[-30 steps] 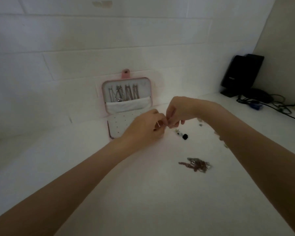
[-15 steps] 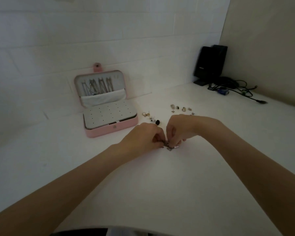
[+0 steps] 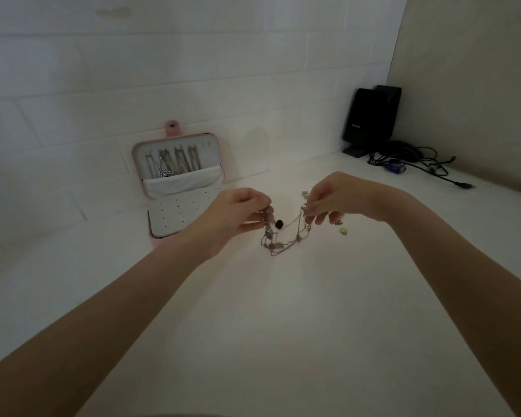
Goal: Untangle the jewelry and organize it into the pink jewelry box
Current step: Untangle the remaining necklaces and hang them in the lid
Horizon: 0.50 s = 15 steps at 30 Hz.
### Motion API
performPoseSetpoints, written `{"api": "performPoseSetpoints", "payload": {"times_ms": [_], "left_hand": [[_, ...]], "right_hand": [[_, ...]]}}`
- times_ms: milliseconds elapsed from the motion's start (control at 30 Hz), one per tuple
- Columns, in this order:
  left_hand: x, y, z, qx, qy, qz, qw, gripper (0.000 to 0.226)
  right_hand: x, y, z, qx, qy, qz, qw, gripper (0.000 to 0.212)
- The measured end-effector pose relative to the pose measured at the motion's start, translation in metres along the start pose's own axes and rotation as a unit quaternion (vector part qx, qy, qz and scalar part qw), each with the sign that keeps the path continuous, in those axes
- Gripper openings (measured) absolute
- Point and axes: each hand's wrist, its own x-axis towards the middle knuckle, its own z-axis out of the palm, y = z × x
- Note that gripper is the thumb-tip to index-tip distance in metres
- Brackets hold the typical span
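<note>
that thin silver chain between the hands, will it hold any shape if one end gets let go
Probably not. The thin silver chain sags in a loose U between the left hand and right hand, so it looks floppy. Several strands cross at the bottom, so it likely snags on itself. It seems light, since fingertip pinches carry it.

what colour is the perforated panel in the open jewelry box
White, dotted with rows of small dark holes: the panel inside the pink jewelry box, seen in the head view.

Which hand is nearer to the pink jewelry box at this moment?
The left hand. It holds one end of the tangled chain just right of the open pink jewelry box, overlapping its edge in view. The right hand holds the other end, farther right.
</note>
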Motion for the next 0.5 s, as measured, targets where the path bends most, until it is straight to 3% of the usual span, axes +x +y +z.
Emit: {"api": "performPoseSetpoints", "payload": {"times_ms": [167, 367, 500], "left_hand": [[0.004, -0.004, 0.002, 0.059, 0.033, 0.024, 0.997, 0.010], [0.006, -0.006, 0.000, 0.072, 0.074, 0.019, 0.994, 0.012], [0.009, -0.008, -0.003, 0.077, 0.097, 0.018, 0.992, 0.014]], "right_hand": [[-0.003, -0.001, -0.007, 0.158, 0.039, -0.022, 0.986, 0.011], [-0.003, -0.017, -0.015, 0.355, 0.108, -0.023, 0.928, 0.017], [-0.002, -0.021, -0.018, 0.417, 0.142, -0.022, 0.897, 0.017]]}}
